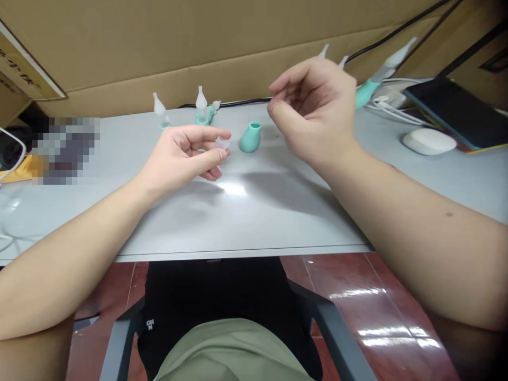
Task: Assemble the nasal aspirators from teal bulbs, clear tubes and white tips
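Note:
Between the thumb and fingers of my left hand [190,153] is a small clear plastic piece [223,143], partly covered by the fingertips. Just right of it, a teal rubber bulb [250,138] stands on the table, its round mouth facing up and nothing fitted in it. My right hand [317,106] is raised above and to the right of the bulb. Its fingers are loosely curled, the thumb a little apart from them, and I see nothing in between. Behind my left hand stand two nasal aspirators with white tips, a left one [159,106] and a right one [201,103].
Another aspirator [377,76] leans at the back right, with white tips [343,62] showing behind my right hand. Farther right are a white rounded case [429,141], white cables and a dark flat device [456,114]. A cardboard wall [222,47] closes off the table's back.

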`<state>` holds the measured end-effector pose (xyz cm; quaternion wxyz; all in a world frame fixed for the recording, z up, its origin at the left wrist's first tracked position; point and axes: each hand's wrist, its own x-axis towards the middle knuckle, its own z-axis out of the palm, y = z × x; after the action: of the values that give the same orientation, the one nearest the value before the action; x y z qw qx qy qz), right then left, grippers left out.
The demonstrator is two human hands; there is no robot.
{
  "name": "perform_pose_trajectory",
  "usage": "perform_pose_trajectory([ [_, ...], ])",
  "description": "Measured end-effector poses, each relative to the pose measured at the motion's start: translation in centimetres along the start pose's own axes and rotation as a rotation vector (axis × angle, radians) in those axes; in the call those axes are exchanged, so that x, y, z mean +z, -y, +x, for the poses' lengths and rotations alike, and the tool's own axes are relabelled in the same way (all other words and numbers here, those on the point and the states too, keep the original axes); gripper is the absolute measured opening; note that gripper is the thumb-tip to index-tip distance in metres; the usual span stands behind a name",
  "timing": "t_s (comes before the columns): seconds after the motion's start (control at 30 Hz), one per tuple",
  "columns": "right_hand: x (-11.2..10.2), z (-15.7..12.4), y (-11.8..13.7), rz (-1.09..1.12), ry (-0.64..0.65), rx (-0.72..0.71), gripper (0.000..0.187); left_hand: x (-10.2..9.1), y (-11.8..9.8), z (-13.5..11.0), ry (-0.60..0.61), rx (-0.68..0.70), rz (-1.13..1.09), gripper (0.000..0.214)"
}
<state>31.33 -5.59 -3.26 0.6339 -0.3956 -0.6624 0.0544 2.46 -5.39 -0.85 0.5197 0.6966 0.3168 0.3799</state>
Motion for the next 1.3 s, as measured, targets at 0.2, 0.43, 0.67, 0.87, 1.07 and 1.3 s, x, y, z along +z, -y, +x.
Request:
perform_pose_trajectory([
  [0.2,-0.8,-0.3,-1.4,-0.136,0.156,0.099,0.021,-0.2,-0.7,0.2,-0.069,0.055,0.07,0.031],
  [0.43,-0.2,0.0,-2.3,0.029,0.073,-0.084,0.042,-1.1,1.9,1.1,-0.049,0.175,0.098,0.052],
  [0.67,1.9,-1.8,2.3,0.209,0.387,-0.025,0.05,-0.2,3.7,2.0,-0.061,0.236,0.212,0.093],
  [0.87,1.7,-1.5,2.5,0.19,0.321,0.079,0.017,-0.2,3.4,1.4,-0.023,0.275,0.244,0.101],
  [1.07,1.0,0.1,-1.6,0.218,0.105,0.074,0.054,-1.2,2.9,1.5,-0.129,0.333,0.354,0.091],
  [1.3,1.2,0.0,-5.8,0.109,0.227,0.068,0.043,-1.2,2.7,0.9,-0.074,0.349,0.346,0.049],
])
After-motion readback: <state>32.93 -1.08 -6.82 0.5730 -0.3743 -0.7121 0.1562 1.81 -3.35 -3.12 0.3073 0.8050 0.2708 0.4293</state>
